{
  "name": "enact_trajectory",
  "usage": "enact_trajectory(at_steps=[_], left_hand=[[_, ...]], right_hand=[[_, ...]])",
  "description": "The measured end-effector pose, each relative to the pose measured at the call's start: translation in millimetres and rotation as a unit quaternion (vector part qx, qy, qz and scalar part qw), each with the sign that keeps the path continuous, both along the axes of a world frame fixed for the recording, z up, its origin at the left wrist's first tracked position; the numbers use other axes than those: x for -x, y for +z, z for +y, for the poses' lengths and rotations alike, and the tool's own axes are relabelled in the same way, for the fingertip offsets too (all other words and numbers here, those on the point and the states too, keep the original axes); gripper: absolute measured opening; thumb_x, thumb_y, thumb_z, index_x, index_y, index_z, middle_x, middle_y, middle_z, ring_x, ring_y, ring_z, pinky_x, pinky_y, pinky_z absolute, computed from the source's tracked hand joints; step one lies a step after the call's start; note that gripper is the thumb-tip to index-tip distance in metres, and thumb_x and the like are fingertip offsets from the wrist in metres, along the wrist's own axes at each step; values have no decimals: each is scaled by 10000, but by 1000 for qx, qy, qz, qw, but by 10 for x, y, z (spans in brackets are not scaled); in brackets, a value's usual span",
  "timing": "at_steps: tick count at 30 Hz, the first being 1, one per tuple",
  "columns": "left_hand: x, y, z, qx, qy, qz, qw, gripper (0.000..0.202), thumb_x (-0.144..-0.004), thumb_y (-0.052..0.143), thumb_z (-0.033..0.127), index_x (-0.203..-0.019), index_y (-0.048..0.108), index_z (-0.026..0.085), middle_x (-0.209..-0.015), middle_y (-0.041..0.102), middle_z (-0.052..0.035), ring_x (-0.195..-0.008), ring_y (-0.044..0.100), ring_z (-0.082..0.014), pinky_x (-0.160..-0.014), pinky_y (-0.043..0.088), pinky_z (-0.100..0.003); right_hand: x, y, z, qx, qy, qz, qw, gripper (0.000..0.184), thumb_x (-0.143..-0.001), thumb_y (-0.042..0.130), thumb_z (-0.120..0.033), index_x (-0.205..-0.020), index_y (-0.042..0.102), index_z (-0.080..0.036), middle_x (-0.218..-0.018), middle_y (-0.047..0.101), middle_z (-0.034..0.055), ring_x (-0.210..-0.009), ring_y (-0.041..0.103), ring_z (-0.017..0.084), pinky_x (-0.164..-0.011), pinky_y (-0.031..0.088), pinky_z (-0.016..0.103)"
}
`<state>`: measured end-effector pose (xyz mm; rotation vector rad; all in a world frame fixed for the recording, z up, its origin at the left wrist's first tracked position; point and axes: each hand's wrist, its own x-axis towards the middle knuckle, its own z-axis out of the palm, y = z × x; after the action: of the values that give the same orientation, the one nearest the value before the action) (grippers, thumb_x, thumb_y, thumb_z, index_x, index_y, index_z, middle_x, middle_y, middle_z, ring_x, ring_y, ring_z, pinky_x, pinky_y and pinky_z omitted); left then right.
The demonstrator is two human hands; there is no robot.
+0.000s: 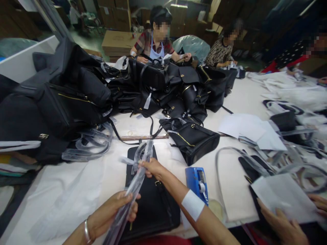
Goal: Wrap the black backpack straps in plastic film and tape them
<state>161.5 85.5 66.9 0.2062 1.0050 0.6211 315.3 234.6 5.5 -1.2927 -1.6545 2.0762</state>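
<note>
A long strap wrapped in clear plastic runs slantwise across the black bag that lies flat in front of me. My left hand, with a bangle at its wrist, is closed round the lower stretch of the strap. Higher up, my right hand pinches the same strap near the bag's top, beside a loop of plastic-wrapped handle. A white patch is on my right forearm. Beneath the strap, the bag shows a small gold buckle.
Right of the bag stands a blue tape dispenser. Behind it lies another black bag, then a heap of black bags. White sheets lie at right. A co-worker's hands hold a white sheet at lower right; other people sit across the table.
</note>
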Motion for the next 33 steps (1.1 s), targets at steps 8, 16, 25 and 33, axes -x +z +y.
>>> enact_trajectory(at_steps=[8, 16, 25, 33], left_hand=[[355, -71, 438, 6, 140, -14, 990, 163, -843, 600, 292, -852, 613, 130, -588, 441, 66, -449, 400, -31, -468, 370, -173], [472, -30, 1035, -27, 132, 17, 991, 184, -842, 600, 289, -904, 621, 117, -742, 567, -16, -598, 559, -86, -562, 503, -211], [538, -209, 1051, -26, 141, 40, 989, 182, -844, 599, 288, -922, 627, 125, -757, 604, -28, -608, 594, -95, -589, 543, -218], [476, -222, 1087, -12, 126, 90, 988, 206, -820, 630, 267, -971, 638, 128, -796, 648, -53, -623, 640, -122, -621, 578, -245]], right_hand=[[-315, -228, -97, -234, 41, -197, 951, 292, -941, 347, -265, -1105, 579, -195, -1058, 576, 91, -913, 575, 187, -822, 435, 309], [-273, -394, -434, -350, 155, -317, 868, 298, -787, 440, -49, -988, 622, -172, -1064, 548, 119, -981, 512, 234, -852, 406, 349], [39, -438, -438, -424, 142, -266, 854, 236, -860, 471, -146, -1081, 525, -210, -1015, 566, 64, -886, 562, 196, -745, 449, 295], [235, -692, -538, -432, 173, -284, 838, 106, -860, 459, -105, -916, 531, -160, -899, 604, 86, -800, 588, 222, -658, 484, 326]])
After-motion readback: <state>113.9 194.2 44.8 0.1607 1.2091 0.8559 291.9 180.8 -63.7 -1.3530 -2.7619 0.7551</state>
